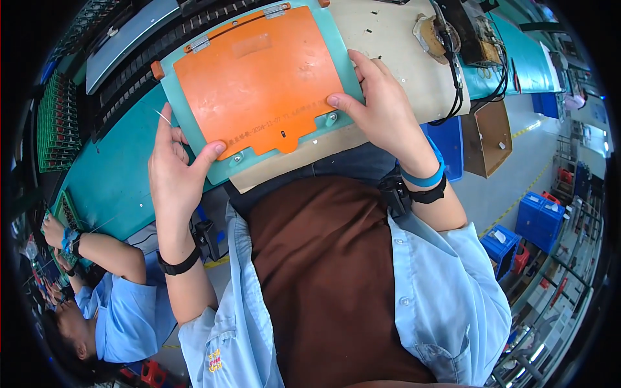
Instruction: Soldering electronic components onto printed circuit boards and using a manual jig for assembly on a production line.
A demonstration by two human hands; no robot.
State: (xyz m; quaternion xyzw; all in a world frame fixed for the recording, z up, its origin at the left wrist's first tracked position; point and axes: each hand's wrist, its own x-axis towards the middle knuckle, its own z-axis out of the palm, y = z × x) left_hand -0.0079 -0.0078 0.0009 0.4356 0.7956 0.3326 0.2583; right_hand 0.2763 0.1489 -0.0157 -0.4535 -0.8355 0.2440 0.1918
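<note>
Your left hand (173, 169) and right hand (381, 107) each pinch an edge of the orange-lidded tray (259, 77) on the desk (116, 174); lid looks seated flat; clips apparently unfastened, hard to tell.

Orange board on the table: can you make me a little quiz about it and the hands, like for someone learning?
1. True or false: both hands grip the orange plate in its teal frame.
2. Which wrist wears a blue band: A left, B right?
3. What colour is the mat under the left hand?

Key: 1 true, the right hand holds the other edge; 2 B; 3 teal.
</note>
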